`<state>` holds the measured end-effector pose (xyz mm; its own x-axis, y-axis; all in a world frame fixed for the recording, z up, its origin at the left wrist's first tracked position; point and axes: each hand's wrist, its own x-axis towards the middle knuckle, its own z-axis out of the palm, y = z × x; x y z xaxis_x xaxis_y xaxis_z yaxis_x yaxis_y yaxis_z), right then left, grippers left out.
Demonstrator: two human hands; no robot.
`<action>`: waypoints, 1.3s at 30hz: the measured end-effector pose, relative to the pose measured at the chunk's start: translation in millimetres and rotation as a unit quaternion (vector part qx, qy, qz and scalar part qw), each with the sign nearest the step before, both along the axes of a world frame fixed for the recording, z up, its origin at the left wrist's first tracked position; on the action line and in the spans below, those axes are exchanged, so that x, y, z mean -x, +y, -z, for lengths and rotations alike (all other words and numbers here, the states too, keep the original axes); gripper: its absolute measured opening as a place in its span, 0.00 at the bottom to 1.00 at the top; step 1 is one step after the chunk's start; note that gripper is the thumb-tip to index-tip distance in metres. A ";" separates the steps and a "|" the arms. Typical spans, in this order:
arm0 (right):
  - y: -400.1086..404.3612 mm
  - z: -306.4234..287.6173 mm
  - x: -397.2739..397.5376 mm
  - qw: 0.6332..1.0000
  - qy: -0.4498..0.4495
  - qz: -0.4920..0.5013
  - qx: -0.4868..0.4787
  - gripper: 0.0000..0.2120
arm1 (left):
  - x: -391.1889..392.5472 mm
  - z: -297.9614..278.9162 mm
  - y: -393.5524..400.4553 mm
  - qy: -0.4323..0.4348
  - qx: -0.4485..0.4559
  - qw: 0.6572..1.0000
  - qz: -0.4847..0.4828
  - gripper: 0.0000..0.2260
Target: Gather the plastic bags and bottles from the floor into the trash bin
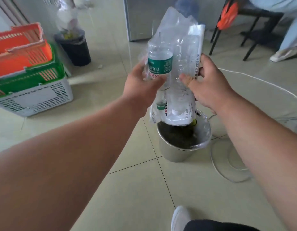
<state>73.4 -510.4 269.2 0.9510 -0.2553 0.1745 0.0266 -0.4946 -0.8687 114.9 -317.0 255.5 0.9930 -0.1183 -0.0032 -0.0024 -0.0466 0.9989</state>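
Both forearms bare, no sleeves seen. One white shoe (180, 217) and a dark trouser leg (216, 225) are worn.

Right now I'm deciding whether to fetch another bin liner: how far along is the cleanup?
Nearly at the drop. The left hand grips a green-labelled bottle and the right hand a bundle of clear plastic bags, both above the metal trash bin. The bin already holds dark contents. Left: release them. Only a small scrap shows on the floor near the black bin.
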 end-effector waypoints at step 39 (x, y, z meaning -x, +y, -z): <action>-56.0 158.6 36.7 0.945 0.287 0.109 0.110 0.40 | 8.3 133.0 -43.8 0.063 -0.403 0.904 0.126 0.24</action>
